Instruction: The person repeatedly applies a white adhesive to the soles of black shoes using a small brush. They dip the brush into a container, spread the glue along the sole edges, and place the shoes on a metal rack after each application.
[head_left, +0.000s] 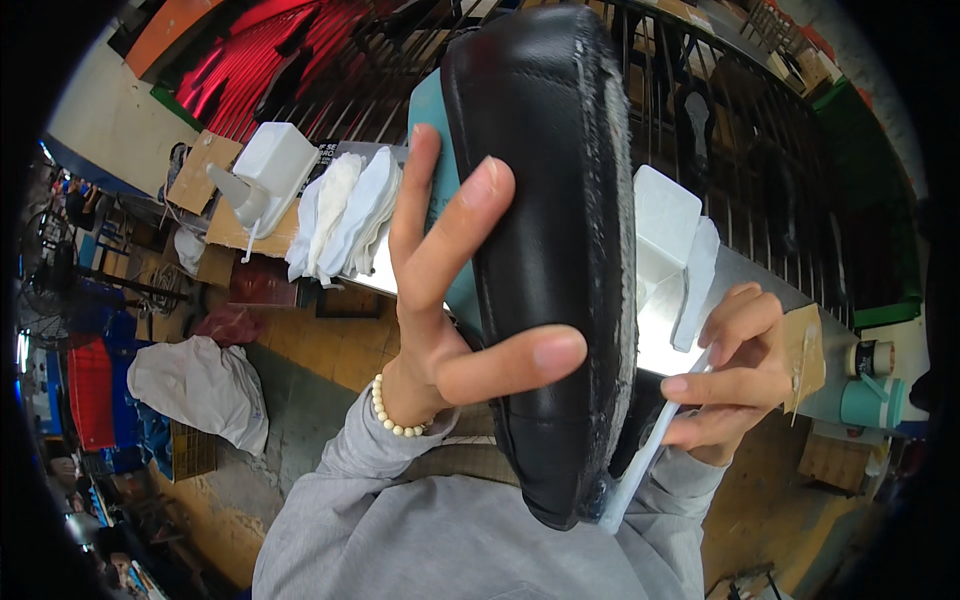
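Observation:
A black leather shoe upper [540, 230], stretched on a teal last [425, 115], is held up close in front of me. My left hand [450, 290] grips it from the left, with the thumb and fingers pressed on the leather. Along its right side runs a rough, greyish edge. Between the fingertips of my right hand [725, 375] is a slim brush with a whitish handle [648, 455]. The brush's lower end is at the shoe's bottom edge; whether it touches is hard to tell.
On the bench beyond are a white spouted bottle [275, 165], stacked white cloths [345, 215] and a white container [668, 220]. Behind them a barred rack [740, 130] carries dark shoe parts beside a red glow. A teal mug [865, 403] stands right; a white sack [200, 385] lies left.

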